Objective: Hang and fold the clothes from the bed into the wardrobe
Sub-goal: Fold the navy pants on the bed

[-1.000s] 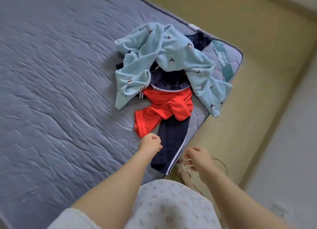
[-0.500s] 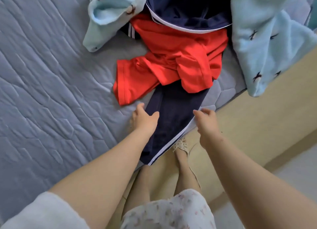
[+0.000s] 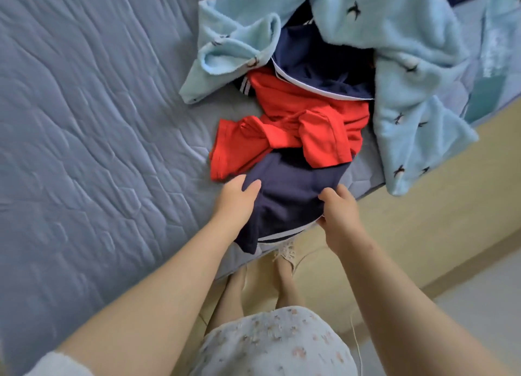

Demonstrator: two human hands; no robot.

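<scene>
A heap of clothes lies at the near right corner of the grey-blue mattress [image 3: 84, 127]. A navy garment with white stripes [image 3: 290, 195] hangs over the mattress edge. My left hand [image 3: 234, 200] grips its left side, thumb on top. My right hand [image 3: 338, 212] pinches its right side near the striped hem. A red garment [image 3: 296, 130] lies bunched just beyond, partly on the navy one. A light blue fleece piece with small bird prints [image 3: 408, 93] drapes over the pile and off the bed edge. Another navy piece [image 3: 318, 65] shows under the fleece.
The yellowish floor [image 3: 423, 234] runs along the bed's right side, with a paler strip [image 3: 465, 305] at lower right. My feet in lace-trimmed socks [image 3: 284, 254] stand against the mattress edge. The wardrobe is out of view.
Both hands have gone from hovering near the navy garment to taking hold of it at its two sides. The view has come closer over the pile.
</scene>
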